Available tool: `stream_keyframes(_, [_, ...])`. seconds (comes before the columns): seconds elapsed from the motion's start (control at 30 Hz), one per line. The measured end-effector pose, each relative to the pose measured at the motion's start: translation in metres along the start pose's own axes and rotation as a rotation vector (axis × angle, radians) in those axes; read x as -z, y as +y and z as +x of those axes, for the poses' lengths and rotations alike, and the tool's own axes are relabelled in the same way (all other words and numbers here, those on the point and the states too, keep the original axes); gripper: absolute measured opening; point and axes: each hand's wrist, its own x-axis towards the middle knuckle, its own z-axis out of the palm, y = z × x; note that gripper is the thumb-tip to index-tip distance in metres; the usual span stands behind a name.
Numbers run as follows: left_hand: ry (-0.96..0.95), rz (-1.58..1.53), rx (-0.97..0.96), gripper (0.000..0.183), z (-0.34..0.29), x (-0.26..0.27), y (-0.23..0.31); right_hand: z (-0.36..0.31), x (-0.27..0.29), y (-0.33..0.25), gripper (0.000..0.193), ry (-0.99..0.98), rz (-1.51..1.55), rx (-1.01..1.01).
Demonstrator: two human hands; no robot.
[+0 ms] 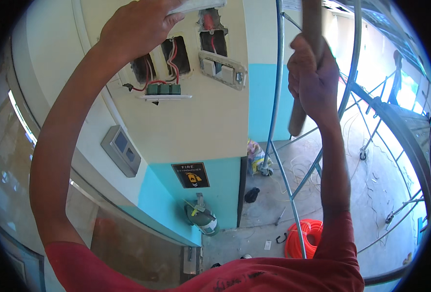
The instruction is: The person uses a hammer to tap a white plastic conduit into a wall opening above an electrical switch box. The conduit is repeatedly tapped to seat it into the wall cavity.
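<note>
My left hand (pixel 137 30) is raised to the wall, its fingers closed on a pale, flat bar-like piece (pixel 201 5) that runs out of view at the top. My right hand (pixel 313 78) grips a wooden tool handle (pixel 298 117) held upright; the tool's head is out of view. Below my left hand are rectangular wall openings (pixel 179 56) with red and white wires. A switch plate with green modules (pixel 164 89) hangs tilted from the wires. Another white switch plate (pixel 222 70) dangles askew under the opening nearer the wall's corner.
A metal scaffold (pixel 277 97) on casters stands close to my right arm. An orange coil of tubing (pixel 305 237) and loose wires lie on the floor. A fire extinguisher (pixel 203 219) hangs below a dark sign (pixel 191 175), and a grey panel box (pixel 121 151) sits on the left wall.
</note>
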Motion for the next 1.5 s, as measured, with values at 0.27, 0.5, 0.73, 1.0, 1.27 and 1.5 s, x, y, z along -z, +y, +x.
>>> stream_keyframes(0.27, [-0.073,0.019,0.062,0.041,0.001,0.014,0.007,0.008,-0.003,0.008,0.034,-0.167,-0.071,-0.217])
stream_keyframes(0.5, [-0.016,-0.021,0.007,0.040,-0.002,0.017,0.014,0.007,-0.024,0.028,0.031,0.041,-0.002,-0.093])
stream_keyframes(0.73, [-0.175,-0.190,0.160,0.040,0.004,0.010,0.017,0.004,-0.001,-0.008,0.034,-0.169,-0.082,-0.246])
stream_keyframes(1.0, [-0.232,-0.940,0.386,0.055,-0.036,-0.018,-0.017,-0.035,0.045,-0.003,0.037,-0.045,0.051,-0.307])
stream_keyframes(1.27, [0.226,-0.405,0.088,0.046,-0.010,-0.044,-0.013,-0.041,0.029,0.001,0.041,-0.037,0.159,-0.220])
stream_keyframes(1.5, [0.169,-0.236,0.183,0.043,-0.013,-0.045,-0.001,-0.031,0.008,0.000,0.034,-0.082,-0.134,0.066])
